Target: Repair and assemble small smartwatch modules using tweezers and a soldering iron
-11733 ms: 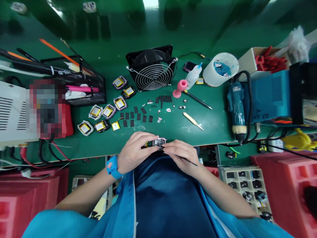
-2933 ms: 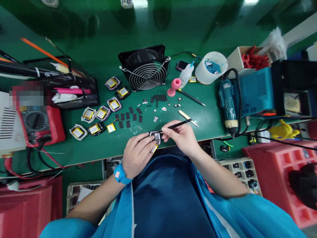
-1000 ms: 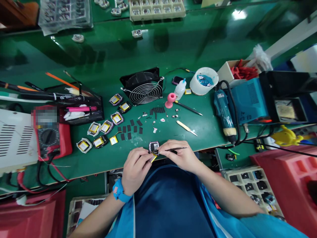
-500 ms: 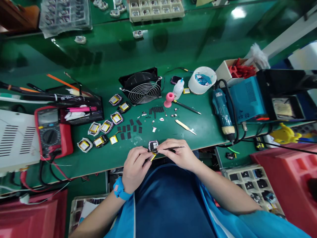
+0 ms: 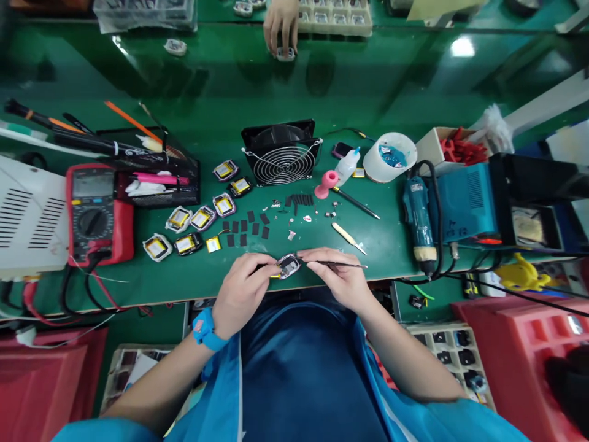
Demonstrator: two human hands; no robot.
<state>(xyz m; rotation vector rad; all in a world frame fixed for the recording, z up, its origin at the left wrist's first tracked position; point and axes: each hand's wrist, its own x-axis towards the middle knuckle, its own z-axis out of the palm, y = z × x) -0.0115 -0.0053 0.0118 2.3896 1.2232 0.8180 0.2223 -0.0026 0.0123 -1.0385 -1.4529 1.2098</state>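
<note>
My left hand (image 5: 242, 288) pinches the left end of a small open watch case (image 5: 289, 265), just above the table's front edge. Dark electronic parts show inside the case, and a bit of yellow (image 5: 275, 276) peeks out under my fingertips. In my right hand (image 5: 340, 282) is a thin dark tool, probably tweezers (image 5: 345, 264), lying across the fingers with its rear end pointing right. My right fingertips touch the case's right end; the tool's tip is hidden there. Black adhesive pieces (image 5: 243, 226) and a loose yellow battery (image 5: 213, 244) lie beyond my left hand.
Several watch cases with yellow batteries (image 5: 202, 217) stand at the left, near a red multimeter (image 5: 94, 215). A fan (image 5: 281, 156), white tub (image 5: 384, 169), bottle (image 5: 347, 164), knife (image 5: 348, 236) and electric screwdriver (image 5: 419, 215) lie around. Another person's hand (image 5: 281, 27) touches a case at the back.
The watch case has turned from upright to slanting in my hands. The yellow piece below it is now mostly covered. Another person's hand has come in at the back. The view has shifted.
</note>
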